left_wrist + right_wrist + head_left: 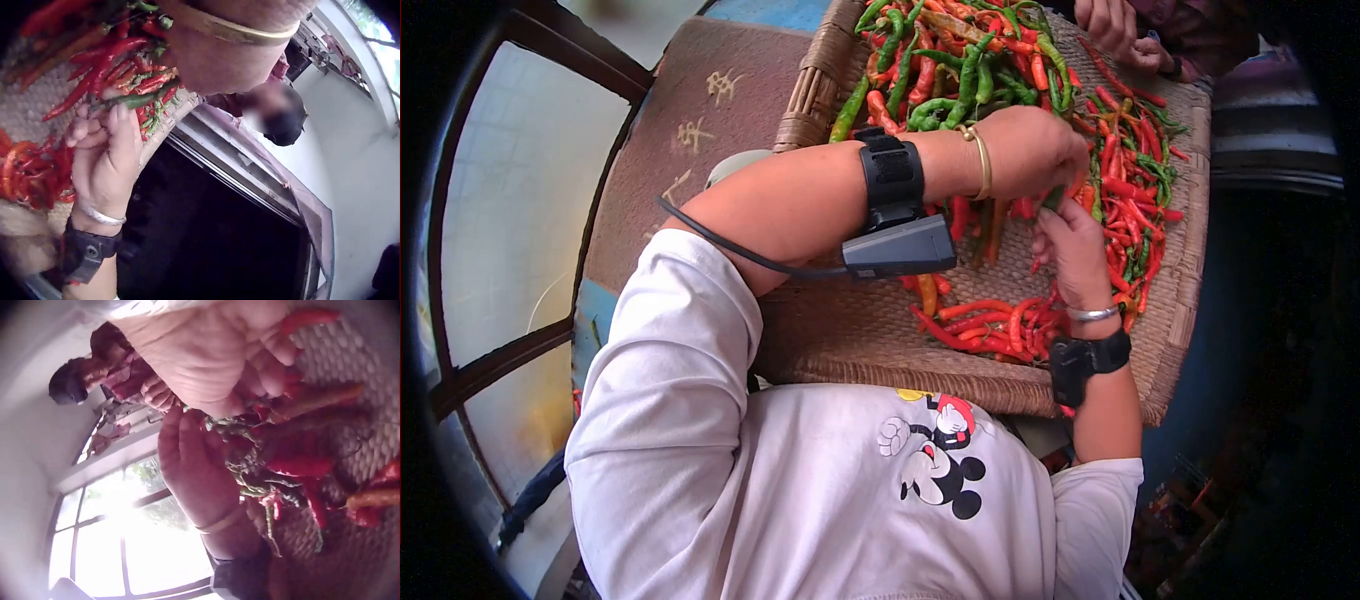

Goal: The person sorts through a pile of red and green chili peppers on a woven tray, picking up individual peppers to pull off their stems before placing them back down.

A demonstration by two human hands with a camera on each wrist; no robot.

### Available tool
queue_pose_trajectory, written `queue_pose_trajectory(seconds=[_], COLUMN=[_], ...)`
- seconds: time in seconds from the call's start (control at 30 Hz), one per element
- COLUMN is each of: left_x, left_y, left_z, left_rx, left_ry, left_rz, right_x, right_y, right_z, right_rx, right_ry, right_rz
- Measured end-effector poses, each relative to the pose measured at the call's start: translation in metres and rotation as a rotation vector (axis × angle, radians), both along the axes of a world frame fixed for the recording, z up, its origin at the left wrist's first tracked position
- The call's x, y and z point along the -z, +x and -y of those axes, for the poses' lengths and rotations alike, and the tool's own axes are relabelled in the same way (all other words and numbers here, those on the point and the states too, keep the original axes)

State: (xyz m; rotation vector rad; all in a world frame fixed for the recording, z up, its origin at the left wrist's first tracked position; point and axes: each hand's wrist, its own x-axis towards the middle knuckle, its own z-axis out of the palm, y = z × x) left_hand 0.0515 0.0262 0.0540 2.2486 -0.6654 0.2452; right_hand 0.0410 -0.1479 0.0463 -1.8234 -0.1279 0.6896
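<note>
The right fingers [121, 129] pinch a green pepper [140, 99]; the left fingers [1064, 155] curl just beside them, any hold unclear; red peppers [990, 327] lie near both.

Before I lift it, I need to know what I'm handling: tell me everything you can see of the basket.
The basket is broad and shallow, a tan-brown weave that looks like straw or cane, with a thick edge. Heaps of red and green peppers lie in it, leaving a bare patch at near left. Its near edge lies by the person's shirt; its far end is cut off and its support hidden.
</note>
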Motion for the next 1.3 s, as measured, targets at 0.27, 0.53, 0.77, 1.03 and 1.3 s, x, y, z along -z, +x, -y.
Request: queue_pose_trajectory(seconds=[0.27, 0.53, 0.77, 1.03, 1.3], left_x=[-0.003, 0.012, 0.006, 0.011, 0.035], left_y=[0.003, -0.007, -0.012, -0.020, -0.015], left_z=[-0.004, 0.008, 0.012, 0.019, 0.025], left_rx=[-0.115, 0.155, 0.332, 0.450, 0.291], left_ry=[0.088, 0.043, 0.173, 0.111, 0.206], left_rz=[-0.165, -0.080, -0.277, 0.178, 0.308], right_x=[-0.016, -0.022, -0.024, -0.027, -0.029], right_y=[0.020, 0.009, 0.002, 0.028, 0.023], right_z=[0.054, 0.046, 0.032, 0.067, 0.070], right_rx=[0.195, 0.099, 0.042, 0.332, 0.231], right_ry=[0.370, 0.440, 0.567, 0.549, 0.303], right_rz=[-0.190, -0.231, -0.294, 0.009, -0.004])
